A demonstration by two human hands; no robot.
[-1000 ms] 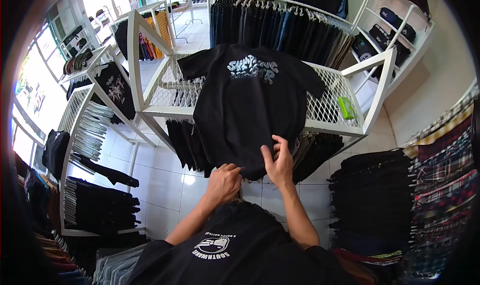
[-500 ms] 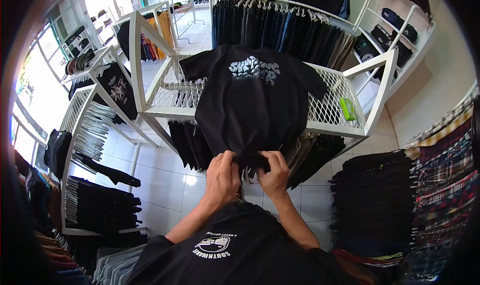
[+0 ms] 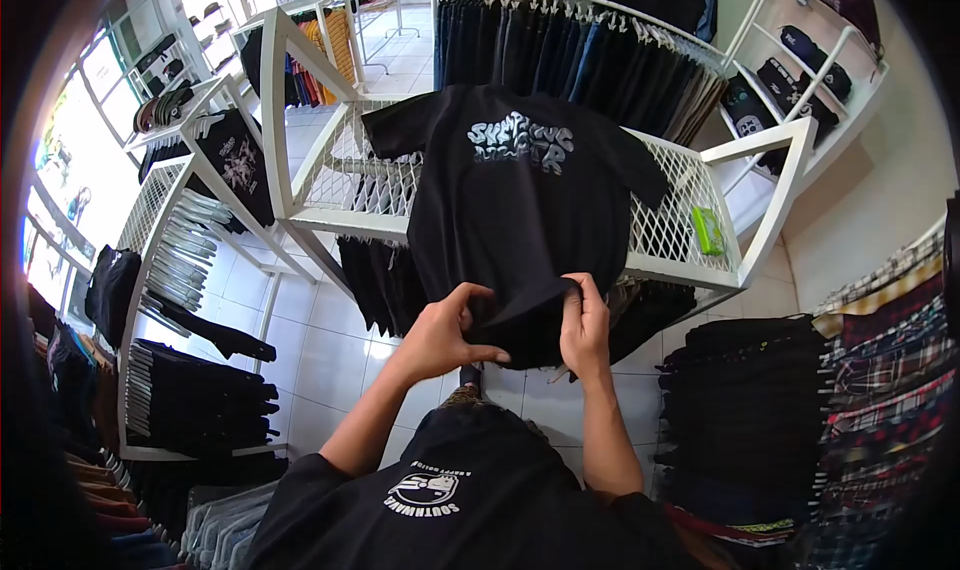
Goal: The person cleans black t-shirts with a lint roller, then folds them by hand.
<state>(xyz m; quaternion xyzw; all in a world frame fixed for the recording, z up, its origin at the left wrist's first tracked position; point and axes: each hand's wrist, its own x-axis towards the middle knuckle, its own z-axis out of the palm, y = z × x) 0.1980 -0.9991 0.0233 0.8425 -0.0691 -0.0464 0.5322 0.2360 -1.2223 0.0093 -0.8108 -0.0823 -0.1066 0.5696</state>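
Note:
A black T-shirt (image 3: 520, 210) with grey wavy lettering on it lies spread over a white mesh-topped rack (image 3: 660, 260), its hem hanging over the near edge toward me. My right hand (image 3: 587, 330) pinches the hem on the right between thumb and fingers, lifting the edge a little. At the left side of the hem is my left hand (image 3: 445, 335), its thumb and fingers spread apart beside the cloth. Whether its fingertips touch the fabric is hard to tell.
A green packet (image 3: 708, 232) lies on the mesh at the right. Dark trousers (image 3: 570, 55) hang behind the rack. Black garments (image 3: 740, 410) and plaid shirts (image 3: 885, 390) hang at my right. Another rack with clear hangers (image 3: 190, 240) stands on the left; caps (image 3: 790, 85) sit on shelves.
My hands have moved apart from the gathered hem, which is now opened wider. The left hand's fingers have spread, and the right hand has risen with the hem's right side.

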